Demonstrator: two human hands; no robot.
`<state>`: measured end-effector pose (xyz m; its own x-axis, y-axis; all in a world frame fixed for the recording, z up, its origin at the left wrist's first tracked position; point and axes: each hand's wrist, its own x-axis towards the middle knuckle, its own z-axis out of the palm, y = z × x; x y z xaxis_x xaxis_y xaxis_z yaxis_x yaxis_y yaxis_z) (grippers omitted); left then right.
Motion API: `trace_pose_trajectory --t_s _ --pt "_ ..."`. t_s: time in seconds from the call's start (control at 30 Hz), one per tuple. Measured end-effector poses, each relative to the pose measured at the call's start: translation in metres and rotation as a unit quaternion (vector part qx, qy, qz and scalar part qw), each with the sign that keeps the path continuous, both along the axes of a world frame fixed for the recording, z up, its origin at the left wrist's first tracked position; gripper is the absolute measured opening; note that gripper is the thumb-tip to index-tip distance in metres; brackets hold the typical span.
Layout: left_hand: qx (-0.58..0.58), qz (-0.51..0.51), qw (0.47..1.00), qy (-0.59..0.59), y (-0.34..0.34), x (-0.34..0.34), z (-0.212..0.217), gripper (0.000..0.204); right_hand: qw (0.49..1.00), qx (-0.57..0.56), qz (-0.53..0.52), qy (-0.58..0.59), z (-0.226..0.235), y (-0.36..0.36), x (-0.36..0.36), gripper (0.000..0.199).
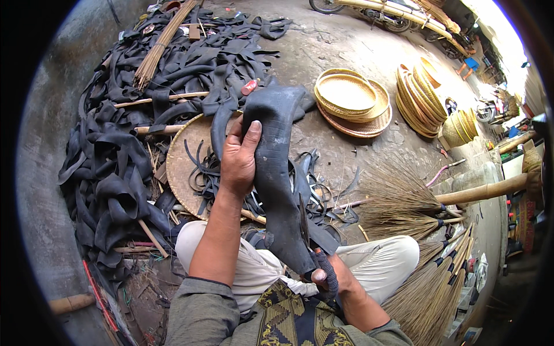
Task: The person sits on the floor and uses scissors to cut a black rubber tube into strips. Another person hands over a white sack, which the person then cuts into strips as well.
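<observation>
A wide strip of black rubber (272,167), like cut inner tube, hangs in front of my chest, curled over at its upper end. My left hand (242,151) grips its upper part, thumb pressed on the front face. At the strip's lower end my right hand (324,277) is closed round the dark, wrapped handles of scissors. One narrow scissor blade (304,219) points up along the strip's right edge; the other blade is hidden. Behind the strip, thin black rubber cuttings (202,173) lie on a round woven tray (180,151).
A large heap of black rubber pieces (115,150) fills the left side, with a bundle of sticks (164,43) on it. Woven baskets (346,92) are stacked ahead. Stick brooms (398,199) lie close on my right. Motorcycles (398,23) and a person (473,57) are farther back.
</observation>
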<state>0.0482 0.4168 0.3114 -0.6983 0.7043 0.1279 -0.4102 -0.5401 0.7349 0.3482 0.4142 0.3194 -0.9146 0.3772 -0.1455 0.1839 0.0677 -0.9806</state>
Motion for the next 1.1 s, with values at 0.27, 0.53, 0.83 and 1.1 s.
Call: trace_pose_trajectory --t_s 0.27,0.53,0.83,1.1 --pt "0.010 0.003 1.000 -0.029 0.000 0.004 0.001 0.027 0.958 -0.271 -0.086 0.029 0.005 -0.021 -0.011 0.071" --pt "0.008 -0.028 0.999 -0.030 0.002 0.023 -0.005 0.025 0.919 -0.371 -0.136 0.018 0.004 -0.017 -0.020 0.056" --pt "0.070 -0.118 0.979 -0.148 -0.024 -0.021 0.020 0.041 0.943 -0.323 -0.073 -0.032 0.000 0.005 -0.015 0.052" --pt "-0.042 0.019 0.999 0.025 -0.013 -0.005 0.015 0.035 0.970 -0.241 -0.013 -0.016 -0.005 0.007 -0.015 0.043"
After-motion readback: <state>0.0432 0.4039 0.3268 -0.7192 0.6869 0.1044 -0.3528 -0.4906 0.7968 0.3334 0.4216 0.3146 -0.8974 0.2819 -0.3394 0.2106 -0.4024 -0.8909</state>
